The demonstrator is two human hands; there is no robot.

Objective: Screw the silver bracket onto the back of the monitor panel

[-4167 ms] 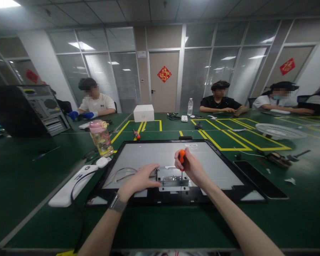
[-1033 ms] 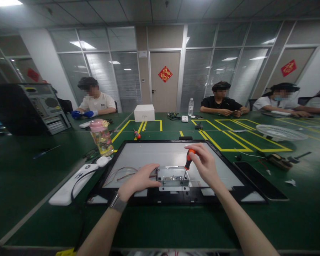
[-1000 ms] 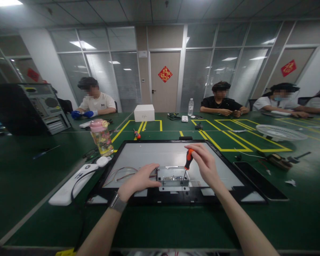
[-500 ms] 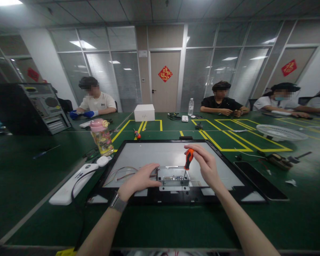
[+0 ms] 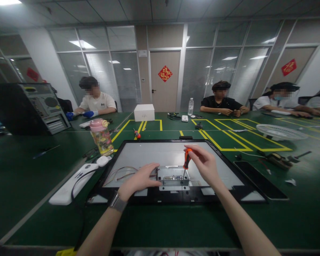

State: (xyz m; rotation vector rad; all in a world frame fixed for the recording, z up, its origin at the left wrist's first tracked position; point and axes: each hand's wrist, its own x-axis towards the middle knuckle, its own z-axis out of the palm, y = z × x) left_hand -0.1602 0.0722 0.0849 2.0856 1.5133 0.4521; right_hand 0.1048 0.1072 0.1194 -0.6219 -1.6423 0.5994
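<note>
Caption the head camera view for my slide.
Right hand holding an orange-and-black screwdriver to a metal bracket on a black-framed display panel, left hand spread at the bracket's left end.

Beige door (image 5: pixel 164 94): red sign (image 5: pixel 165 74) on it, glass panels (image 5: pixel 197 78) both sides, green desk (image 5: pixel 154 225) in front, ceiling light (image 5: pixel 5 2) above-left.

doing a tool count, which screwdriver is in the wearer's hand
The orange-and-black screwdriver, held in the right hand, its shaft pointing down at the metal bracket on the panel. The thin blue-handled one lies on the table, far left.
</note>
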